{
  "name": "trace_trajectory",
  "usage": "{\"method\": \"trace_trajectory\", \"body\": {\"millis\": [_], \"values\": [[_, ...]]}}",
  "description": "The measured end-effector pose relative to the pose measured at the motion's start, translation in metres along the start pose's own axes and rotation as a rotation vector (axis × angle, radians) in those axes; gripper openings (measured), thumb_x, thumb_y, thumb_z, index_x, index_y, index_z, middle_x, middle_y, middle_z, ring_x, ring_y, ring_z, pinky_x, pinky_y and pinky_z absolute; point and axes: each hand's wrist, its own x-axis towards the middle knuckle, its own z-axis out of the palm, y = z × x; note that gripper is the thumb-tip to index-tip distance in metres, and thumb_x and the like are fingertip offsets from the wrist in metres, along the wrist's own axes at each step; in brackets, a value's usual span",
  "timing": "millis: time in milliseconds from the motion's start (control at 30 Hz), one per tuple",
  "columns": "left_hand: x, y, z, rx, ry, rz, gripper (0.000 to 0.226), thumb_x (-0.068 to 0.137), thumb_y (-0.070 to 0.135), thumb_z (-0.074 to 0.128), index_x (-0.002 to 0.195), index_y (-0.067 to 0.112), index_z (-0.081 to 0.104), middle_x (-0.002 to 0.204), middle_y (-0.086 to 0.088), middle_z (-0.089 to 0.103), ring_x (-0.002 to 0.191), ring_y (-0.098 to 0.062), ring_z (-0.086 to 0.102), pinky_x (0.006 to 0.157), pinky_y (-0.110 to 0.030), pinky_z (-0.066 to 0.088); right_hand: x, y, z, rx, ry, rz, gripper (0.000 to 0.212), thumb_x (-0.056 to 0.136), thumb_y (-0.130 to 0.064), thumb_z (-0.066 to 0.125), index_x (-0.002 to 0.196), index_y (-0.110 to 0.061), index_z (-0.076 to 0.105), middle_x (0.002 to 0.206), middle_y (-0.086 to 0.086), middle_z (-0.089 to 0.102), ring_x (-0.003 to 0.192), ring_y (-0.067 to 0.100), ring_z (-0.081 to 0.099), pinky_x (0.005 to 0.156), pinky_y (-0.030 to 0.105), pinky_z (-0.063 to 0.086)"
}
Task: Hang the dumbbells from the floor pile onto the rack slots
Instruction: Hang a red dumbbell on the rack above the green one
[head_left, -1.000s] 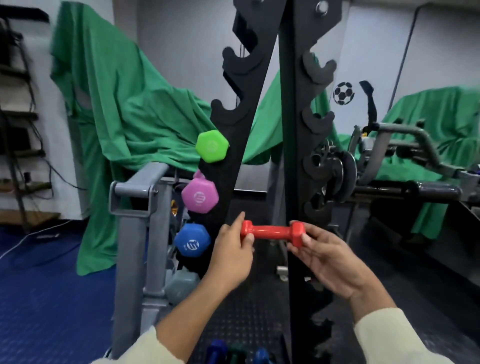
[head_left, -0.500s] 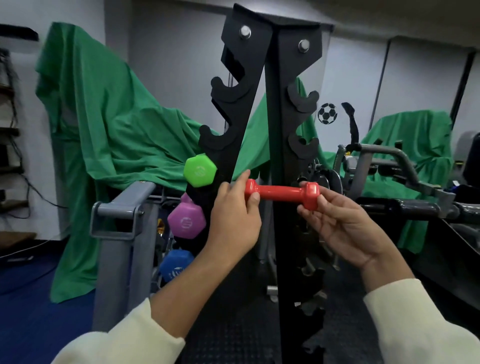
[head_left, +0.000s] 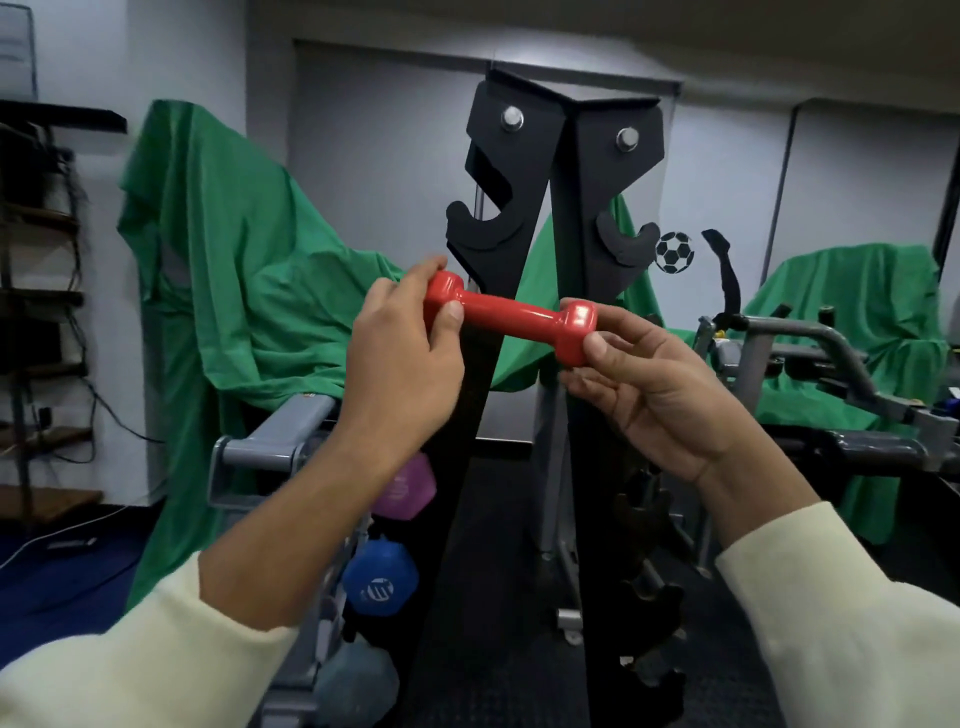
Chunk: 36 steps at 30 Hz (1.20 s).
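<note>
Hanging step: left hand (head_left: 402, 358) and right hand (head_left: 660, 384) each pinch an end of the red dumbbell (head_left: 511, 317). Next, I'd judge: lift it level; seat the handle in the rack (head_left: 563, 171) top hooks.

Around you: pale grey walls (head_left: 374, 130); football sticker (head_left: 674, 252) at right; green cloths (head_left: 249, 291) draped over equipment left and right; dark shelving (head_left: 36, 291) with cables at far left; blue floor (head_left: 62, 582) left, black matting (head_left: 498, 519) centre.
</note>
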Motion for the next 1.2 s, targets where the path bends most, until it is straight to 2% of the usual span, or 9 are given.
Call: {"method": "trace_trajectory", "body": {"millis": [100,167,300,567,667,800,933,1067,1200], "values": [[0.012,-0.01,-0.01,0.019,0.031,-0.028,0.05,0.105,0.028,0.057,0.154,0.024,0.046,0.122,0.007,0.052,0.11,-0.006,0.049,0.101,-0.02,0.038,0.008,0.006,0.016,-0.057,-0.021,-0.043,0.051,0.085,-0.002,0.07,0.136,-0.008,0.064,0.114,0.018,0.067,0.098,0.029,0.074,0.083,0.028,0.061],[0.02,-0.017,-0.014,0.011,0.051,-0.043,0.052,0.104,0.026,0.058,0.154,0.019,0.046,0.128,0.004,0.054,0.118,-0.01,0.051,0.109,-0.027,0.04,0.015,0.012,0.027,-0.121,-0.016,-0.094,0.051,0.085,0.0,0.073,0.135,-0.007,0.064,0.118,0.021,0.066,0.103,0.035,0.075,0.086,0.032,0.061],[0.038,-0.038,-0.013,-0.026,0.066,-0.071,0.04,0.103,0.025,0.06,0.142,0.018,0.059,0.117,0.004,0.057,0.113,-0.015,0.057,0.109,-0.038,0.048,0.032,0.023,0.041,-0.285,-0.01,-0.164,0.043,0.089,0.005,0.074,0.129,-0.008,0.064,0.13,0.027,0.057,0.101,0.043,0.075,0.089,0.042,0.062],[0.08,-0.064,0.01,-0.169,0.028,-0.168,0.033,0.1,0.025,0.058,0.132,0.028,0.065,0.117,0.004,0.066,0.104,-0.016,0.066,0.1,-0.044,0.055,0.06,0.035,0.061,-0.501,0.173,-0.265,0.04,0.088,-0.005,0.082,0.123,-0.02,0.069,0.12,0.008,0.064,0.092,0.031,0.078,0.085,0.039,0.065],[0.088,-0.07,0.022,-0.27,-0.018,-0.244,0.029,0.1,0.023,0.057,0.127,0.026,0.067,0.104,0.005,0.071,0.093,-0.012,0.071,0.095,-0.043,0.058,0.068,0.037,0.067,-0.613,0.233,-0.316,0.038,0.086,-0.014,0.086,0.117,-0.03,0.07,0.125,0.01,0.061,0.082,0.024,0.079,0.081,0.036,0.065],[0.095,-0.079,0.037,-0.465,-0.022,-0.359,0.027,0.092,0.031,0.057,0.115,0.03,0.07,0.102,0.002,0.074,0.095,-0.017,0.073,0.096,-0.048,0.059,0.076,0.033,0.071,-0.729,0.272,-0.341,0.041,0.086,-0.02,0.086,0.123,-0.028,0.071,0.118,0.0,0.055,0.076,0.019,0.077,0.082,0.034,0.065],[0.098,-0.08,0.048,-0.583,-0.026,-0.435,0.022,0.102,0.017,0.055,0.11,0.032,0.068,0.108,0.001,0.072,0.101,-0.018,0.071,0.098,-0.045,0.059,0.083,0.03,0.072,-0.879,0.275,-0.359,0.049,0.087,-0.024,0.085,0.133,-0.032,0.068,0.115,-0.009,0.051,0.085,0.016,0.074,0.09,0.031,0.061],[0.103,-0.084,0.054,-0.648,-0.026,-0.488,0.031,0.105,0.013,0.052,0.133,0.016,0.065,0.117,-0.005,0.07,0.104,-0.019,0.069,0.088,-0.033,0.059,0.085,0.028,0.073,-0.969,0.252,-0.36,0.056,0.089,-0.022,0.083,0.141,-0.032,0.064,0.119,-0.007,0.05,0.079,0.007,0.069,0.088,0.019,0.057],[0.108,-0.087,0.058,-0.654,-0.056,-0.519,0.032,0.106,0.012,0.051,0.134,0.015,0.064,0.113,-0.003,0.07,0.096,-0.016,0.068,0.078,-0.027,0.057,0.09,0.029,0.076,-1.007,0.253,-0.369,0.057,0.088,-0.022,0.084,0.141,-0.03,0.064,0.121,-0.003,0.05,0.095,0.016,0.068,0.098,0.032,0.056]]}}
